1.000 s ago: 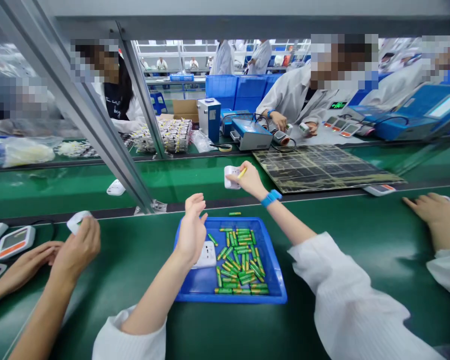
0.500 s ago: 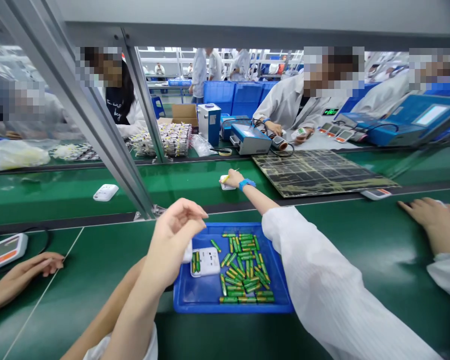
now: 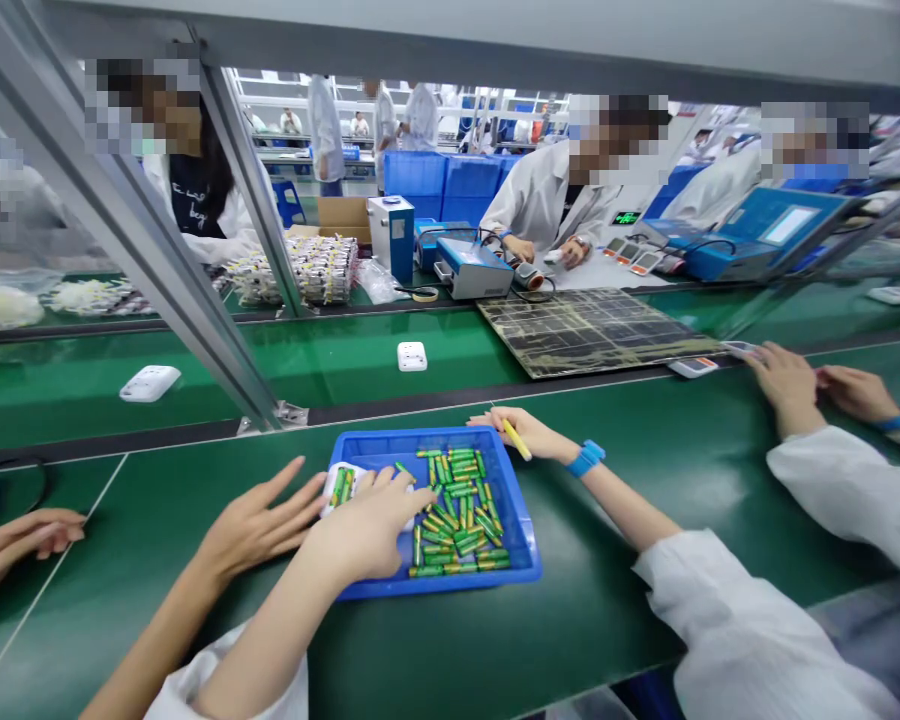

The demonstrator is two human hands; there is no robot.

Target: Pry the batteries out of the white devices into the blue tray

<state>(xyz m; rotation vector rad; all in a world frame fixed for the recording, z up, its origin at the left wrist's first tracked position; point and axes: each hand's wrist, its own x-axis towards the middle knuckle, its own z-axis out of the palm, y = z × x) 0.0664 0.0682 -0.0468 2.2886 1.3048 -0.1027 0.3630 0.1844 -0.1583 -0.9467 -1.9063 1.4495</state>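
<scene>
My left hand (image 3: 367,525) reaches palm down into a blue tray (image 3: 525,570), fingers spread over a white device housing. A white housing with green batteries in it (image 3: 343,485) shows at the tray's left side, partly covered by hands. Loose green-and-gold batteries (image 3: 461,510) fill the tray's right part. My right hand (image 3: 529,432), with a blue wristband, is closed round a yellow pen-like tool (image 3: 516,440) above the tray's far right corner. Another person's hand (image 3: 259,515) touches the housing from the left, its fingers spread.
On the green belt (image 3: 337,370) beyond the tray lie a white housing (image 3: 412,356) and another (image 3: 150,383). A dark gridded panel (image 3: 592,330) lies at the back right. Co-workers' hands are at the right (image 3: 787,385) and far left (image 3: 30,540). A metal post (image 3: 247,180) rises at the left.
My right hand has let go of the white housing on the belt and come back toward the tray. My left hand has lowered into the tray. The view has turned slightly right.
</scene>
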